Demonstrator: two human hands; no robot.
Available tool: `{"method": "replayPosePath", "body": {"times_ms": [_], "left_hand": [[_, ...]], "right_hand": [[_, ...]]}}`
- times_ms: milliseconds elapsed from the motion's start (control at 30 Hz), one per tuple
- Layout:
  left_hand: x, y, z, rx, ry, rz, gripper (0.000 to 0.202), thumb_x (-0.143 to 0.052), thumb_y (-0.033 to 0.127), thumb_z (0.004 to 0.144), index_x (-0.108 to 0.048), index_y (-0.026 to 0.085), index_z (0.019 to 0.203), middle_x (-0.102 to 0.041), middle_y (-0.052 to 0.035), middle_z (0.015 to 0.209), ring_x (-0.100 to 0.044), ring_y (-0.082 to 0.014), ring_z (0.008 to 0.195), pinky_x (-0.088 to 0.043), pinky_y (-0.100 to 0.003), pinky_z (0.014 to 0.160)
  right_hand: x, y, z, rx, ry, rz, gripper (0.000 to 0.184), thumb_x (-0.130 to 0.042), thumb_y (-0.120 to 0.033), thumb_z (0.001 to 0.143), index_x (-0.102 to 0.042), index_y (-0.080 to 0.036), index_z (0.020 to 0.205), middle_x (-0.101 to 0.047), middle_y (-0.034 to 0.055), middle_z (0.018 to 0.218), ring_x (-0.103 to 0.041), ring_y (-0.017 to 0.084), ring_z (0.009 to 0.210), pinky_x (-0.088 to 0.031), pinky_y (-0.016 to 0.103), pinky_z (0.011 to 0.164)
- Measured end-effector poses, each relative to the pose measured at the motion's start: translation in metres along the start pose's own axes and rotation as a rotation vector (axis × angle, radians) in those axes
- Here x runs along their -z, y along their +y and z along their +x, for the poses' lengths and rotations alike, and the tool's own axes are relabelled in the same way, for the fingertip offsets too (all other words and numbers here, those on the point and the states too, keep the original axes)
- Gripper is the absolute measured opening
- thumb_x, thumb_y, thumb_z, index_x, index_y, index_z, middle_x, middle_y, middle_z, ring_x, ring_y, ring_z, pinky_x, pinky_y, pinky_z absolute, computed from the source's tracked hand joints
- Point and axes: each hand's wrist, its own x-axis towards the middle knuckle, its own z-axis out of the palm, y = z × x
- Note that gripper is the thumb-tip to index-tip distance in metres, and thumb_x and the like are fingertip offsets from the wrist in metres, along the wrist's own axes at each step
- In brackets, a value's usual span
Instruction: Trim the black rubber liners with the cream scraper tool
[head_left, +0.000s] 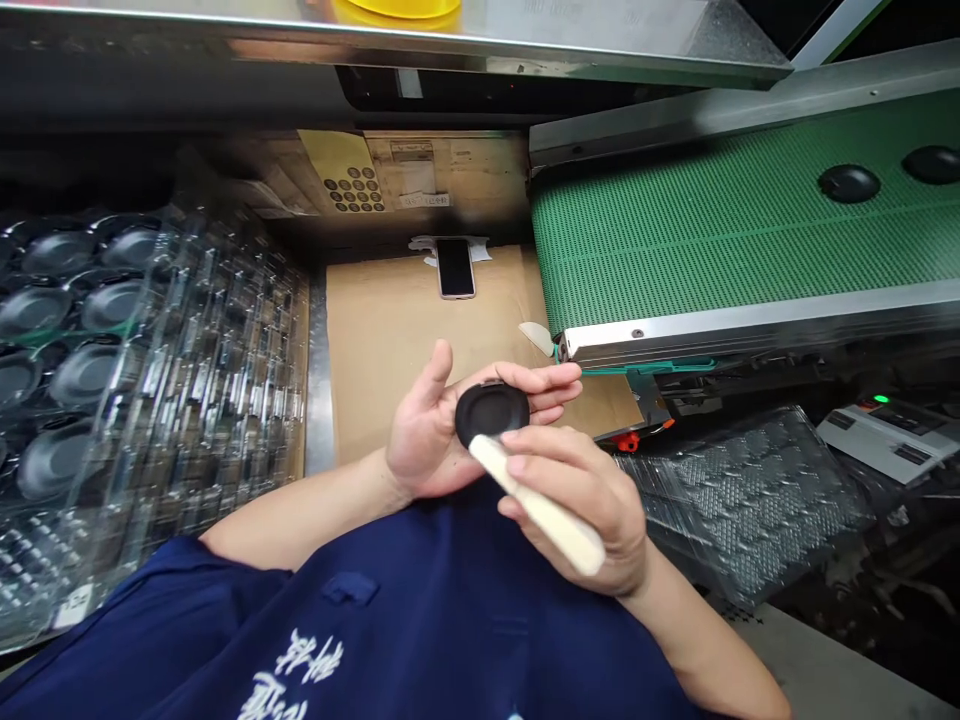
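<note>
My left hand (431, 435) cradles a round black plastic part (491, 412) on its fingers, palm up, thumb raised. My right hand (581, 505) is closed round a cream-white handled tool (540, 505), whose tip touches the lower edge of the black part. Both hands hover above a brown cardboard sheet (382, 330), close to my dark blue shirt.
A green conveyor belt (712, 235) runs at the right, carrying two black round parts (848, 183). A stack of clear plastic trays (150, 400) with black parts stands at the left. A phone (455, 267) lies on the cardboard. More clear trays (750, 500) lie at lower right, beside a control box (892, 435).
</note>
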Motion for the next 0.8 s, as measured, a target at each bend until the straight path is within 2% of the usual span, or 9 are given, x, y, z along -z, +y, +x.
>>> {"method": "replayPosePath", "body": {"times_ms": [100, 233, 400, 533, 633, 800], "left_hand": [[-0.001, -0.006, -0.002, 0.025, -0.001, 0.019, 0.076, -0.027, 0.070, 0.098, -0.075, 0.011, 0.106, -0.057, -0.0195, 0.148, -0.042, -0.0367, 0.147, -0.026, -0.050, 0.125], [-0.002, -0.011, -0.005, 0.081, 0.015, 0.001, 0.073, -0.029, 0.070, 0.098, -0.072, 0.013, 0.110, -0.052, -0.0184, 0.153, -0.040, -0.0384, 0.148, -0.029, -0.053, 0.123], [-0.002, -0.013, -0.003, 0.010, 0.043, 0.044, 0.073, -0.028, 0.068, 0.100, -0.073, 0.011, 0.107, -0.056, -0.0195, 0.148, -0.041, -0.0351, 0.148, -0.025, -0.047, 0.126], [-0.005, -0.016, 0.000, -0.079, 0.123, 0.073, 0.052, -0.039, 0.054, 0.102, -0.073, 0.015, 0.104, -0.059, -0.0157, 0.147, -0.043, -0.0324, 0.148, -0.025, -0.047, 0.126], [-0.005, -0.017, 0.000, -0.153, 0.181, 0.057, 0.037, -0.043, 0.040, 0.103, -0.072, 0.016, 0.103, -0.058, -0.0138, 0.149, -0.041, -0.0300, 0.149, -0.023, -0.047, 0.127], [-0.002, -0.015, -0.002, -0.035, 0.151, -0.031, 0.036, -0.047, 0.040, 0.102, -0.073, 0.016, 0.107, -0.056, -0.0126, 0.151, -0.036, -0.0317, 0.152, -0.024, -0.051, 0.126]], "right_hand": [[-0.004, 0.002, 0.003, 0.082, -0.105, -0.079, 0.046, -0.065, -0.009, 0.090, -0.061, -0.022, 0.134, -0.073, 0.0110, 0.122, -0.072, 0.021, 0.100, -0.062, 0.038, 0.085], [0.000, 0.008, 0.009, 0.132, -0.069, -0.179, 0.052, -0.061, -0.007, 0.090, -0.057, -0.018, 0.140, -0.068, 0.0134, 0.134, -0.067, 0.026, 0.115, -0.060, 0.044, 0.095], [-0.002, 0.004, 0.009, 0.110, -0.213, -0.092, 0.048, -0.058, -0.011, 0.092, -0.055, -0.017, 0.140, -0.072, 0.0120, 0.127, -0.072, 0.021, 0.104, -0.063, 0.036, 0.088], [-0.011, 0.004, -0.001, 0.084, -0.068, -0.160, 0.052, -0.059, -0.012, 0.092, -0.051, -0.019, 0.143, -0.070, 0.0131, 0.129, -0.070, 0.022, 0.114, -0.063, 0.037, 0.094], [-0.009, 0.010, -0.004, 0.098, -0.058, -0.188, 0.052, -0.060, -0.009, 0.090, -0.052, -0.015, 0.142, -0.071, 0.0154, 0.125, -0.071, 0.023, 0.113, -0.064, 0.036, 0.094], [0.005, 0.021, -0.001, 0.078, 0.100, -0.267, 0.054, -0.065, -0.002, 0.086, -0.058, -0.018, 0.137, -0.073, 0.0131, 0.122, -0.072, 0.024, 0.113, -0.064, 0.041, 0.096]]}}
